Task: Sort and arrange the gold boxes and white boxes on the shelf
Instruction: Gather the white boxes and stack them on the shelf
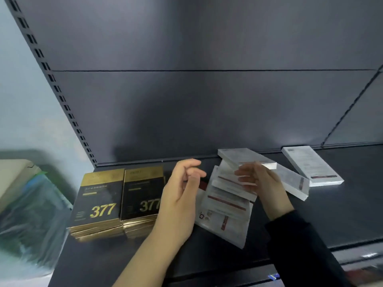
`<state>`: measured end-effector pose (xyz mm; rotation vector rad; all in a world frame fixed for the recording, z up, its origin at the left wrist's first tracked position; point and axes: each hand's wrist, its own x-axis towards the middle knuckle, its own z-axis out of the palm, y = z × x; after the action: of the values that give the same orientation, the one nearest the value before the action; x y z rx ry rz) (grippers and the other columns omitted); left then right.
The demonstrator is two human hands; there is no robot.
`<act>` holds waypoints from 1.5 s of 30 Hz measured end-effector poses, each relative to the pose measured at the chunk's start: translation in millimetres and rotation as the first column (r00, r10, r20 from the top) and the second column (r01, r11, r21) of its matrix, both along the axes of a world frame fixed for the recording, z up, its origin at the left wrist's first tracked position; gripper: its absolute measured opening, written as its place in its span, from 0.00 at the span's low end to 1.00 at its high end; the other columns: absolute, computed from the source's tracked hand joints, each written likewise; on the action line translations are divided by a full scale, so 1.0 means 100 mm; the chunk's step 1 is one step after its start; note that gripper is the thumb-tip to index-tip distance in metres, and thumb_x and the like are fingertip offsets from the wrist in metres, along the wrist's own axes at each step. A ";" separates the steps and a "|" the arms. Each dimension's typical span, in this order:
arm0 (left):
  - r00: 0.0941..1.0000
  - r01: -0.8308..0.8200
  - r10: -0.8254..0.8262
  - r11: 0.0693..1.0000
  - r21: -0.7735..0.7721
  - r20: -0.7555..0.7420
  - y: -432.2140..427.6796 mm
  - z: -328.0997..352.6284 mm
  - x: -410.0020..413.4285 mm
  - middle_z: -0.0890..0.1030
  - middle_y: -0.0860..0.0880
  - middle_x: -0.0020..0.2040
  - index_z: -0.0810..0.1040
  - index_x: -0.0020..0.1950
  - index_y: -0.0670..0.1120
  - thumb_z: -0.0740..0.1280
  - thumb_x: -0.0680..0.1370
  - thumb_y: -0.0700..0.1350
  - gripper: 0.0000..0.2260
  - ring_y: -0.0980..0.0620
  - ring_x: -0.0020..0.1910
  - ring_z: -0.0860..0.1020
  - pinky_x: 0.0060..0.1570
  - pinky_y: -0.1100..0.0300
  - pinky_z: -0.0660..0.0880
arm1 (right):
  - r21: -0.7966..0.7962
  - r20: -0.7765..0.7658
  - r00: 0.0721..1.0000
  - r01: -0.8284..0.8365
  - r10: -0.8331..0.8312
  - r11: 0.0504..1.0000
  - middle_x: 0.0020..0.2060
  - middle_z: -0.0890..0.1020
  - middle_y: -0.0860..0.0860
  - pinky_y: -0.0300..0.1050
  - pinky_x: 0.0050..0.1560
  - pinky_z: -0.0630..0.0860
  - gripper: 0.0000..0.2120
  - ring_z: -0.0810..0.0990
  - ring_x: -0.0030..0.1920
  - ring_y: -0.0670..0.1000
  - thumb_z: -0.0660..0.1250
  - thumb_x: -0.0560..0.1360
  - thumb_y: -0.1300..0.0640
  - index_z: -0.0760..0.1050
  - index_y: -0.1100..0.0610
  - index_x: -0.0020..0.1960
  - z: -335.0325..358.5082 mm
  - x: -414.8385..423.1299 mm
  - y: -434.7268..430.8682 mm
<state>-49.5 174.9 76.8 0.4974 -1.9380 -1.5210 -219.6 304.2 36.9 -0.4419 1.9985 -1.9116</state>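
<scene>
Two stacks of gold and black boxes marked 377 point(99, 201) stand side by side at the left of the dark shelf point(310, 214). Several white boxes point(226, 206) lie loosely overlapped in the middle, and one more white box point(310, 164) lies flat apart at the right. My left hand point(180, 191) hovers between the gold stacks and the white pile, fingers loosely curled and holding nothing. My right hand point(261, 181) grips a white box point(244, 158) held tilted above the pile.
A slotted upright point(53, 83) bounds the shelf on the left, with a dark back panel behind. Left of the shelf lie a plastic-wrapped bundle point(31, 214) and a beige object point(12, 175). The shelf's front edge runs along the bottom.
</scene>
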 end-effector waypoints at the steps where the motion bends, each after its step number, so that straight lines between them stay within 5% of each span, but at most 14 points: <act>1: 0.999 0.020 -0.021 1.000 0.007 0.028 0.07 0.00 -0.06 0.80 0.63 0.49 0.74 0.57 0.56 0.56 0.82 0.54 0.09 0.65 0.50 0.78 0.47 0.75 0.71 | 0.008 -0.028 0.999 0.017 -0.017 1.000 0.46 0.85 0.56 0.52 0.51 0.76 0.20 0.81 0.48 0.56 0.54 0.82 0.49 0.81 0.56 0.46 0.00 -0.03 0.06; 6: 0.973 -0.026 0.028 1.000 -0.013 0.228 0.31 -0.31 -0.43 0.80 0.57 0.52 0.71 0.57 0.60 0.61 0.80 0.52 0.06 0.59 0.54 0.77 0.54 0.63 0.72 | 0.043 -0.078 0.997 0.016 -0.012 0.999 0.45 0.84 0.49 0.50 0.54 0.75 0.14 0.80 0.50 0.52 0.57 0.81 0.56 0.80 0.59 0.45 -0.02 -0.29 0.33; 10: 0.869 -0.171 0.240 0.966 -0.193 0.433 0.41 -0.70 -0.64 0.72 0.55 0.66 0.67 0.70 0.54 0.62 0.79 0.54 0.19 0.55 0.64 0.72 0.64 0.51 0.72 | 0.054 -0.131 0.988 -0.079 0.085 0.995 0.40 0.83 0.43 0.40 0.50 0.73 0.07 0.80 0.44 0.40 0.64 0.77 0.64 0.79 0.56 0.43 -0.03 -0.64 0.57; 15: 0.769 -0.434 0.466 0.883 -0.178 0.438 0.52 -0.88 -0.67 0.76 0.46 0.67 0.67 0.72 0.49 0.60 0.81 0.52 0.20 0.47 0.64 0.74 0.64 0.47 0.71 | 0.125 -0.246 0.959 -0.111 0.139 0.986 0.44 0.82 0.46 0.31 0.49 0.72 0.08 0.79 0.47 0.43 0.67 0.76 0.63 0.77 0.50 0.43 -0.06 -1.05 0.75; 18: 0.652 -0.497 0.593 0.805 -0.323 0.474 0.61 -0.96 -0.61 0.74 0.44 0.70 0.69 0.72 0.47 0.55 0.80 0.58 0.24 0.42 0.70 0.69 0.69 0.41 0.64 | 0.209 -0.275 0.939 -0.150 0.206 0.966 0.51 0.78 0.46 0.25 0.47 0.69 0.10 0.77 0.50 0.37 0.69 0.75 0.59 0.75 0.43 0.45 -0.11 -1.15 0.76; 21: 0.612 -0.525 0.600 0.795 -0.303 0.515 0.70 -0.96 -0.54 0.73 0.42 0.70 0.71 0.69 0.45 0.52 0.78 0.58 0.26 0.40 0.70 0.69 0.67 0.41 0.67 | 0.177 -0.198 0.929 -0.281 0.314 0.943 0.55 0.76 0.40 0.25 0.50 0.71 0.13 0.76 0.51 0.30 0.69 0.76 0.60 0.75 0.43 0.54 -0.21 -1.16 0.75; 23: 0.632 -0.509 0.581 0.810 -0.290 0.514 0.76 -1.00 -0.51 0.75 0.39 0.65 0.72 0.59 0.43 0.53 0.78 0.49 0.16 0.34 0.66 0.71 0.58 0.37 0.73 | 0.191 -0.200 0.912 -0.323 0.359 0.927 0.58 0.78 0.39 0.32 0.59 0.73 0.15 0.77 0.57 0.34 0.70 0.75 0.57 0.76 0.47 0.61 -0.26 -1.17 0.72; 25: 0.713 -0.473 0.452 0.874 -0.108 0.536 0.73 -1.15 -0.52 0.75 0.37 0.61 0.68 0.54 0.43 0.53 0.74 0.46 0.13 0.28 0.62 0.73 0.49 0.34 0.77 | 0.223 -0.205 0.901 -0.336 0.382 0.915 0.62 0.77 0.40 0.44 0.65 0.73 0.20 0.76 0.62 0.41 0.70 0.74 0.52 0.74 0.46 0.66 -0.28 -1.17 0.69; 29: 0.774 -0.539 0.500 0.842 -0.009 0.389 0.90 -1.02 -0.72 0.63 0.42 0.75 0.64 0.69 0.50 0.48 0.74 0.63 0.28 0.41 0.75 0.60 0.74 0.41 0.57 | 0.273 -0.202 0.910 -0.302 0.362 0.913 0.61 0.77 0.43 0.45 0.64 0.73 0.17 0.77 0.60 0.43 0.69 0.75 0.51 0.76 0.49 0.63 -0.21 -1.17 0.63; 32: 0.834 -0.532 0.435 0.799 0.282 0.341 0.85 -1.00 -0.87 0.64 0.49 0.73 0.58 0.74 0.59 0.52 0.66 0.76 0.39 0.46 0.71 0.66 0.70 0.40 0.64 | 0.297 -0.208 0.918 -0.271 0.339 0.916 0.58 0.78 0.44 0.38 0.59 0.70 0.11 0.76 0.57 0.42 0.66 0.77 0.49 0.78 0.51 0.57 -0.17 -1.14 0.61; 37: 0.886 -0.433 0.338 0.848 0.306 0.318 0.75 -0.97 -0.98 0.70 0.51 0.68 0.67 0.67 0.61 0.51 0.68 0.77 0.33 0.50 0.66 0.71 0.69 0.42 0.66 | 0.249 -0.236 0.936 -0.204 0.263 0.947 0.48 0.78 0.45 0.23 0.46 0.68 0.09 0.76 0.51 0.41 0.63 0.79 0.52 0.77 0.56 0.46 -0.13 -1.10 0.59; 40: 0.891 -0.385 0.250 0.860 0.336 0.380 0.64 -0.98 -0.98 0.75 0.52 0.64 0.75 0.56 0.64 0.48 0.70 0.76 0.27 0.50 0.63 0.73 0.67 0.43 0.67 | 0.255 -0.217 0.927 -0.248 0.306 0.935 0.51 0.77 0.42 0.33 0.53 0.75 0.05 0.79 0.52 0.43 0.70 0.74 0.58 0.76 0.50 0.46 -0.13 -1.12 0.55; 42: 0.882 -0.383 0.193 0.826 0.414 0.430 0.53 -1.01 -0.96 0.77 0.52 0.64 0.75 0.63 0.58 0.47 0.65 0.80 0.39 0.50 0.63 0.74 0.65 0.47 0.65 | 0.321 -0.253 0.894 -0.283 0.370 0.904 0.54 0.78 0.45 0.43 0.55 0.78 0.13 0.80 0.53 0.47 0.71 0.72 0.64 0.75 0.46 0.46 -0.12 -1.13 0.53; 45: 0.894 -0.345 0.159 0.840 0.419 0.419 0.50 -0.86 -0.91 0.77 0.52 0.65 0.74 0.64 0.59 0.47 0.67 0.78 0.37 0.51 0.64 0.74 0.61 0.50 0.65 | 0.436 -0.399 0.841 -0.175 0.364 0.883 0.53 0.78 0.46 0.46 0.59 0.77 0.16 0.79 0.54 0.48 0.71 0.71 0.68 0.80 0.52 0.53 -0.08 -1.12 0.49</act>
<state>-140.8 224.8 -8.8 1.2974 -1.6329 -1.8266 -331.1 352.8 28.5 -1.1041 2.3746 -1.2673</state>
